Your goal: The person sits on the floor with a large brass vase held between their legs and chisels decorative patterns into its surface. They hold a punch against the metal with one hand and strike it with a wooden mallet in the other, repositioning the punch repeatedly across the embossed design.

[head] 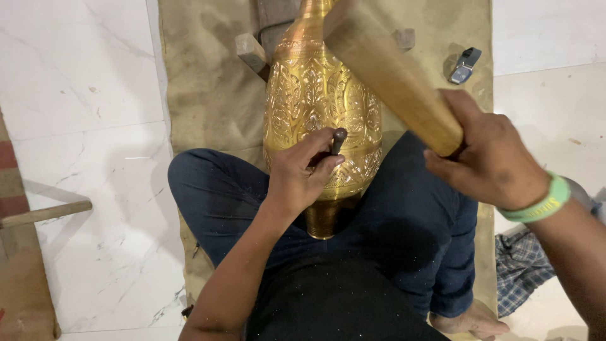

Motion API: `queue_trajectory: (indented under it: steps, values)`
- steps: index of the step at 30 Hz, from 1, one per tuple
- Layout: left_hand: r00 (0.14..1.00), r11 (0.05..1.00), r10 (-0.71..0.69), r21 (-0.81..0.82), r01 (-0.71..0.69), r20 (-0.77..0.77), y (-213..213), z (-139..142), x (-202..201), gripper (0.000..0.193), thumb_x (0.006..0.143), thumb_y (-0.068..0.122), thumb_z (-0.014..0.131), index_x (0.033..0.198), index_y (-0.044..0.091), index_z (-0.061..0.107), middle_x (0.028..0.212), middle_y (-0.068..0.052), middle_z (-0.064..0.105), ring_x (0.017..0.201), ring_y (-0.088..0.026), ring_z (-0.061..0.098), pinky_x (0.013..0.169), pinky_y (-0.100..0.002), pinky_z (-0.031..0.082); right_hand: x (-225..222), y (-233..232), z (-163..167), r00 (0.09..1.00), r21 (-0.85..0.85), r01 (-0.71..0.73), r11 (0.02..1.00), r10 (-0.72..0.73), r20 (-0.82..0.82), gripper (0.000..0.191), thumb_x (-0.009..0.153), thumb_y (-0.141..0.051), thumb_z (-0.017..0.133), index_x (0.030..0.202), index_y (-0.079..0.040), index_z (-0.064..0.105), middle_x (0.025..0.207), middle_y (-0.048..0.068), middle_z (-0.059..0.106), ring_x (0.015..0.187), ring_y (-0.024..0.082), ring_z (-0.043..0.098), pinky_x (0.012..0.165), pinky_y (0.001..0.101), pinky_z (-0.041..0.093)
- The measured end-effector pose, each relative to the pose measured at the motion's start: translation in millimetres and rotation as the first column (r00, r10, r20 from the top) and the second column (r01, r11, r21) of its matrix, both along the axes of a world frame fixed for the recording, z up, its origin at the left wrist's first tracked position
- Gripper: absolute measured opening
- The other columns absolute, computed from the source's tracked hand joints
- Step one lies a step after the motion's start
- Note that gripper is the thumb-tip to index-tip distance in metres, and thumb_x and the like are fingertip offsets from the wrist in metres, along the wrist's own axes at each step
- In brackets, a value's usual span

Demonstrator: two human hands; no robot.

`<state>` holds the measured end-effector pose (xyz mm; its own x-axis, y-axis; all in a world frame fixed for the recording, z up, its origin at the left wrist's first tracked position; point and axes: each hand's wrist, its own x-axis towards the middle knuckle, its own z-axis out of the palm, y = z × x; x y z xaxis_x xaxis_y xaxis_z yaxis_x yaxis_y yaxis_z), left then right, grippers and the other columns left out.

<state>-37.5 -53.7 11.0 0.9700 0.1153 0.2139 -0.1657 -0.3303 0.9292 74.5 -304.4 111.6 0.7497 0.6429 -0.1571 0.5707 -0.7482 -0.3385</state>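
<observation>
Left hand (302, 173): fingers (319, 142) pinched round a dark punch (339, 140), its tip just beyond them on the embossed brass vase (322, 107) lying across the lap. Right hand (489, 158): fingers wrapped round a wooden mallet (385, 66), raised above. Advice: keep the punch square, strike lightly. No packages or labels; small grey-blue tool (464, 65) far right, on the cloth (202, 82).

A vase (315, 107) is laid on a mat (208, 82) between the legs, a punch (338, 140) set upon it.
</observation>
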Motion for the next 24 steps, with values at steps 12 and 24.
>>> queue_trajectory:
  steps: [12,24]
  values:
    - [0.999,0.999,0.009,0.039,-0.011,0.053,0.2,-7.4,1.2,0.041,0.093,0.009,0.081,0.130,0.004,0.065,0.106,-0.012,0.076,0.090,-0.017,0.077,0.078,-0.029,0.063,-5.6,14.9,17.3,0.999,-0.395,0.044,0.918,-0.028,0.046,0.080,0.083,-0.020,0.079,0.156,-0.026,0.046,0.087,0.005,0.075,0.066,0.022,0.074,0.057,0.0348,0.059]
    - [0.998,0.985,-0.044,0.163,0.051,-0.047,4.8,-0.8,7.2,0.039,0.091,0.012,0.082,0.127,0.007,0.067,0.106,-0.013,0.075,0.085,-0.021,0.076,0.072,-0.032,0.058,2.7,-12.4,-18.5,0.998,0.036,0.051,0.998,-0.050,-0.032,0.080,0.074,-0.011,0.083,0.146,-0.013,0.048,0.092,0.014,0.077,0.076,0.028,0.075,0.065,0.0374,0.060]
